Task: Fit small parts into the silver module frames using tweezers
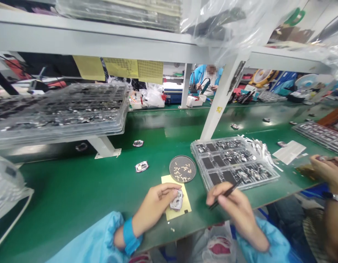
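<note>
Between the thumb and fingers of my left hand (158, 204) is a small pale device housing (176, 201) with a purplish rim. It is over a yellow paper sheet (186, 193) on the green bench. My right hand (236, 206) grips dark tweezers (229, 190), apart from the housing and close to the near edge of a clear parts tray (200, 171). Behind the yellow sheet lies a round dark mesh dish (182, 157) with many tiny beige pieces (185, 171) in it. Two similar housings lie farther back, one housing (142, 167) nearer than the other (138, 143).
Stacked clear trays (62, 109) stand on a raised shelf at left. A white slanted post (221, 98) rises behind the parts tray. White paper strips (263, 151) lie at its right. A co-worker's hand (329, 170) is at far right. A white fan (7, 186) stands at left.
</note>
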Demonstrator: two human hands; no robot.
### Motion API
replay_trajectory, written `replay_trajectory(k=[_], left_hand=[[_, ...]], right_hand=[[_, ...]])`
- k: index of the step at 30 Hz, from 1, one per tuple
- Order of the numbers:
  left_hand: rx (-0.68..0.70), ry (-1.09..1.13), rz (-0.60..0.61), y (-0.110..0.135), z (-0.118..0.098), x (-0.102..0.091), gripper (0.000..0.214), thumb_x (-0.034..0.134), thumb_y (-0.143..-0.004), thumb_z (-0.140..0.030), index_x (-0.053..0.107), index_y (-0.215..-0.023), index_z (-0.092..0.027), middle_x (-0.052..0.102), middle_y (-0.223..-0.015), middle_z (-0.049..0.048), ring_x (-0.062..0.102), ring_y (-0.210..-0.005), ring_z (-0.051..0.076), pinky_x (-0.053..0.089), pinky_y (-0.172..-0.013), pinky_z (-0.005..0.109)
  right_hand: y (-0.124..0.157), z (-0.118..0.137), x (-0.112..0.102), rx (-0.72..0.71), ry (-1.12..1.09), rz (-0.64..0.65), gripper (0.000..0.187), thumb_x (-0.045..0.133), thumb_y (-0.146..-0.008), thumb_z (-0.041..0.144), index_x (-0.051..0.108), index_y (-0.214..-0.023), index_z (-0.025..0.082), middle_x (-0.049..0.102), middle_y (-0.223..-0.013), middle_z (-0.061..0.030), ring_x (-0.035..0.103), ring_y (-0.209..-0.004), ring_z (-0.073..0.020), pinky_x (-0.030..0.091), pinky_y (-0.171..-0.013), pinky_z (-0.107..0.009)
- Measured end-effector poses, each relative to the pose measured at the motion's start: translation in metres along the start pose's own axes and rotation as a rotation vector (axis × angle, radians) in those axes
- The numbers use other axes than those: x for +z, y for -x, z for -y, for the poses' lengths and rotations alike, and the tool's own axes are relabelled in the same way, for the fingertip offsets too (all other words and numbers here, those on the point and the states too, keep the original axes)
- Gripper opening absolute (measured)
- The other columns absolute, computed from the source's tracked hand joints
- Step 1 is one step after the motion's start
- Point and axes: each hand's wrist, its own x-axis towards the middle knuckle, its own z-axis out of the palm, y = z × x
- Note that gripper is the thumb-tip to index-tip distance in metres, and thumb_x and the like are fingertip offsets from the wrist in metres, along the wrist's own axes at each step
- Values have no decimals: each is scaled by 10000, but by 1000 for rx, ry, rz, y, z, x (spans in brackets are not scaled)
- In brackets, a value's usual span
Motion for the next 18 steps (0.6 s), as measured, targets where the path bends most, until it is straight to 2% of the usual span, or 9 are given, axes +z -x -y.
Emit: replay_trajectory(k=[2, 4, 6, 7, 11, 14, 18], left_hand=[[-19, 55, 36, -1, 1, 0, 481, 762, -776, -398, 664, -1155, -119, 707, -950, 110, 692, -806, 198, 482, -561, 214], [-20, 95, 57, -2, 4, 0, 586, 801, -723, -318, 586, -1241, -145, 680, -1024, 104, 709, -819, 206, 484, -545, 207], [-2, 102, 48, -4, 8, -1, 633, 816, -709, -299, 553, -1269, -162, 656, -1038, 85, 710, -816, 193, 514, -569, 214], [5, 95, 42, -5, 9, -1, 616, 819, -717, -320, 565, -1255, -158, 651, -1020, 74, 704, -795, 178, 530, -586, 221], [-45, -10, 52, -10, 13, -4, 494, 789, -764, -465, 647, -1069, -103, 686, -854, 71, 674, -653, 145, 503, -512, 201], [-61, -72, 80, -11, 12, -6, 505, 744, -796, -531, 646, -1025, -91, 709, -773, 93, 698, -612, 176, 390, -410, 163], [-30, -51, 79, -10, 9, -6, 514, 685, -832, -576, 650, -987, -88, 703, -755, 90, 698, -577, 176, 285, -372, 157]], right_hand=[[-28, 9, -31, -32, 104, -146, 210, 491, -966, 311, 647, -907, 183, 667, -754, -70, 643, -729, -204, 518, -678, -336], [-63, 15, -59, -29, 392, -284, 218, 490, -926, 290, 675, -907, 177, 618, -677, -41, 570, -620, -173, 454, -590, -297], [-97, 16, -74, 2, 791, -288, 250, 505, -900, 296, 709, -975, 172, 691, -845, -66, 620, -755, -194, 474, -704, -312], [-112, 15, -76, 36, 947, -217, 272, 498, -908, 320, 713, -992, 176, 704, -876, -67, 629, -761, -194, 470, -711, -308], [-154, 4, -58, 65, 1095, -34, 219, 637, -844, 385, 741, -911, 204, 696, -773, -47, 626, -718, -196, 427, -681, -289], [-173, -7, -42, 118, 1161, 1, 241, 733, -766, 410, 735, -837, 179, 694, -765, -82, 637, -727, -213, 415, -673, -290], [-189, -15, -37, 186, 1170, 15, 213, 779, -699, 360, 701, -754, 170, 685, -724, -77, 640, -695, -202, 407, -641, -272]])
